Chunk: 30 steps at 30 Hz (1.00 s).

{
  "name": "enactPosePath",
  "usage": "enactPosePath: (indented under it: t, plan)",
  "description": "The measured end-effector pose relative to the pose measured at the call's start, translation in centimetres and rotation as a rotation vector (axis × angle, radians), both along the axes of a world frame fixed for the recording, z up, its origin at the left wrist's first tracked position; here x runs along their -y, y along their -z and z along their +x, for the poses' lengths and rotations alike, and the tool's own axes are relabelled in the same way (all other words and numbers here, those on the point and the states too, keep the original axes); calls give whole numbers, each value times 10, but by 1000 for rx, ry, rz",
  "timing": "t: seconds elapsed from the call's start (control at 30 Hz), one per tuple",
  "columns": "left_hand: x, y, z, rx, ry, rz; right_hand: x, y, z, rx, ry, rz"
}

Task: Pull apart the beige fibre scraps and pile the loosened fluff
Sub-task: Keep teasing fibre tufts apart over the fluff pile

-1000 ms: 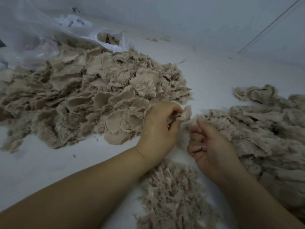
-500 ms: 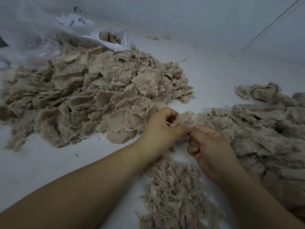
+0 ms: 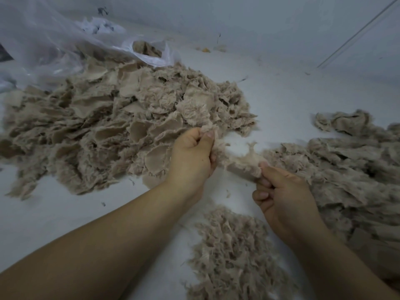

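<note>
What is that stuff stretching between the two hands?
In the head view, a beige fibre scrap spans the gap, pinched by the left hand and the right hand, thinning where it pulls apart over the white surface.

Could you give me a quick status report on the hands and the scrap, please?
Left hand and right hand both pinching one beige fibre scrap, stretched between them. Small loosened fluff pile below. Nothing in the way.
</note>
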State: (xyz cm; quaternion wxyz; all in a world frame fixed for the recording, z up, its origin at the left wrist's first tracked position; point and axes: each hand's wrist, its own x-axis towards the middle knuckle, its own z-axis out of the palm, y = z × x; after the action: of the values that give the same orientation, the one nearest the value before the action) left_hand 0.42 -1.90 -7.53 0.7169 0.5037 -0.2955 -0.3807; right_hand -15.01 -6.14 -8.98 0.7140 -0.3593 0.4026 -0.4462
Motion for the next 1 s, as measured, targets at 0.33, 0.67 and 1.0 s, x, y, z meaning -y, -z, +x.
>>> enactPosePath:
  t: [0.33,0.67,1.0]
  plan:
    - [-6,-9,7,-222,216,-60,0,-5,3,49,93,72]
    - [2,4,16,231,258,145,-10,-1,8,-236,-150,-286]
    - [2,-1,17,142,144,107,-13,-2,10,-275,-151,-294]
